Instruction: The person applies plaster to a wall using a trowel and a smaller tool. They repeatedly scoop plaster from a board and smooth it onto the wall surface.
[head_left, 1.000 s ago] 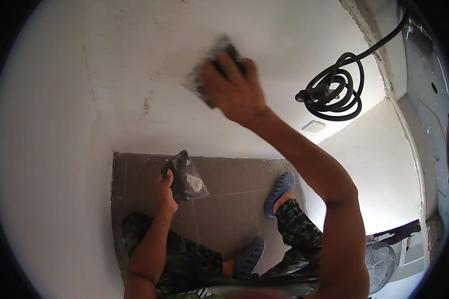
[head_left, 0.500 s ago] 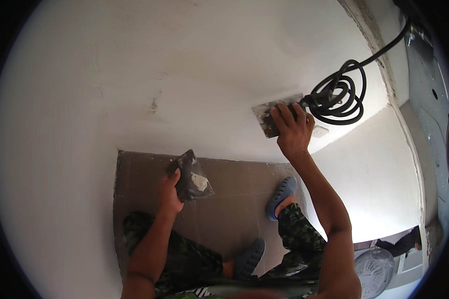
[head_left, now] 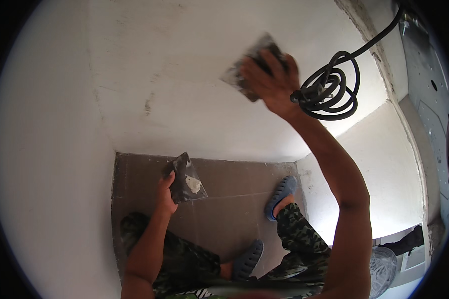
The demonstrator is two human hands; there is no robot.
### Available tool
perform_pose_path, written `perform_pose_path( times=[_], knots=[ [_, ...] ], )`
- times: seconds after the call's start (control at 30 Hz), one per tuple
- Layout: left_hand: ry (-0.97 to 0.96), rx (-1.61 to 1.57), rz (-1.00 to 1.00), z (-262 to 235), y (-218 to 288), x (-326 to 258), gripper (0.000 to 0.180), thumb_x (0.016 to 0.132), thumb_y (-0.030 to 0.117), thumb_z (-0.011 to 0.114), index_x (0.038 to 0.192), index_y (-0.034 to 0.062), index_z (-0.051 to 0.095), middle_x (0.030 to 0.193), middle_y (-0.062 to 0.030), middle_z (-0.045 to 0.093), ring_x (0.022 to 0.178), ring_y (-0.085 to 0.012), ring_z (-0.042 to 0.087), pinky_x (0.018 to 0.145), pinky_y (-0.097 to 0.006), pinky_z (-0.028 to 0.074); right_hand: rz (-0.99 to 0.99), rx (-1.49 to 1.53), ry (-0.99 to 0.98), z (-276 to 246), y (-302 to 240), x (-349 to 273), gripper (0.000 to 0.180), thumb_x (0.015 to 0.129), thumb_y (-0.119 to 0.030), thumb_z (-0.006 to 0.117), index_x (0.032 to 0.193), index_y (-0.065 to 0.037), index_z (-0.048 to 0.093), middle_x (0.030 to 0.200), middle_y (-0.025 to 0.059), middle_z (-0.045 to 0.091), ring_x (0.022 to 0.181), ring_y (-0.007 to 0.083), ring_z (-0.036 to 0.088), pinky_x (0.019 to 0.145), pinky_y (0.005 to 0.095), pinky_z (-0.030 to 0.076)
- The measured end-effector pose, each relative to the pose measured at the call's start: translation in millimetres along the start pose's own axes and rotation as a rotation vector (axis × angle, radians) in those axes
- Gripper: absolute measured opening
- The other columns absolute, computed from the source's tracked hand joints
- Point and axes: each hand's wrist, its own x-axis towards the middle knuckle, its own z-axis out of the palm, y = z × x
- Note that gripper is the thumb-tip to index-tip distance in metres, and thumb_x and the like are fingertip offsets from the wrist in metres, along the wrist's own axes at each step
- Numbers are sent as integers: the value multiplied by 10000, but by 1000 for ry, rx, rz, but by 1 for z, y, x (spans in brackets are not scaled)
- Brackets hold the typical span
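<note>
Right arm stretched up and forward, right hand (head_left: 269, 79) raised high with fingers spread flat and slightly motion-blurred, left arm bent low near the body, left hand (head_left: 165, 192) curled closed in a grip at about knee level, both legs crouched, knees bent.

Bright, even daylight fills the white wall (head_left: 184, 74), with soft shadows on the brown floor (head_left: 224, 219). The raised right hand (head_left: 269, 74) is motion-blurred. Fisheye bends the edges, and black corners surround the picture
</note>
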Motion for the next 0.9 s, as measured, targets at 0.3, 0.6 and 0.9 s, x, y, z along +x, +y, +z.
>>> perform_pose_path(
  times=[0.3, 0.6, 0.9],
  knots=[
    [13, -54, -71, 0, -6, -4, 400, 969, 235, 680, 1307, 42, 585, 1188, -84, 682, 1065, -252, 687, 965, -437, 554, 273, 73, -66, -19, -16, -117, 423, 821, -84, 647, 1219, -199, 733, 1360, -32, 651, 1204, 279, 605, 973, 506, 433],
    [33, -16, -55, -11, -14, 6, 386, 950, 252, 709, 1270, 60, 612, 1138, -74, 693, 1024, -233, 695, 918, -419, 572, 135, 141, 183, -29, -99, 89, 377, 819, -207, 668, 1186, -124, 694, 1339, 73, 559, 1258, 354, 475, 959, 651, 416],
    [29, -14, -70, -4, -8, 1, 383, 958, 241, 696, 1276, 48, 606, 1138, -81, 693, 1022, -235, 695, 930, -427, 570, 262, 82, -76, -7, -138, -4, 412, 820, -169, 677, 1231, -151, 685, 1349, 40, 550, 1205, 311, 517, 897, 587, 428]
  ],
)
